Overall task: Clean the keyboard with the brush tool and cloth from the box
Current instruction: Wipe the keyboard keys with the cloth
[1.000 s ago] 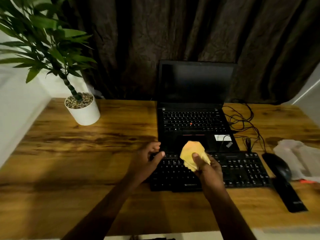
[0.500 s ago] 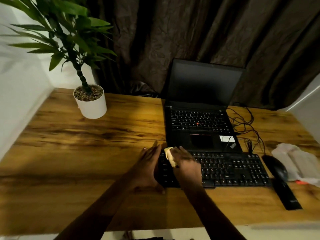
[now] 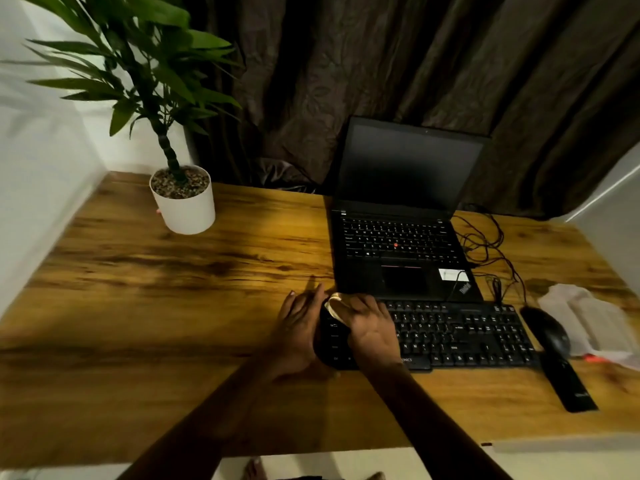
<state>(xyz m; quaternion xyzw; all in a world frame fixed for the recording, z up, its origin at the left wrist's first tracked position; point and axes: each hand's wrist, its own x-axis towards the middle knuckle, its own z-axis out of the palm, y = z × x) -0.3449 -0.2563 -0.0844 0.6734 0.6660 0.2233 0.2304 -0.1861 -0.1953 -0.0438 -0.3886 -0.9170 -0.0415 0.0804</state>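
Observation:
A black keyboard (image 3: 460,336) lies on the wooden desk in front of the laptop. My right hand (image 3: 372,327) presses a yellow cloth (image 3: 335,304) flat onto the keyboard's left end; only a small edge of the cloth shows past my fingers. My left hand (image 3: 298,327) rests against the keyboard's left edge, fingers together, bracing it. No brush is visible.
An open black laptop (image 3: 401,216) stands behind the keyboard, cables (image 3: 485,244) to its right. A black mouse (image 3: 547,329) on a dark pad and a white plastic bag (image 3: 588,320) lie at the right. A potted plant (image 3: 183,199) stands at the back left.
My right hand brought the cloth down from above the keyboard's middle to its left end and pressed it flat. My left hand shifted to the keyboard's left edge. The view swung left.

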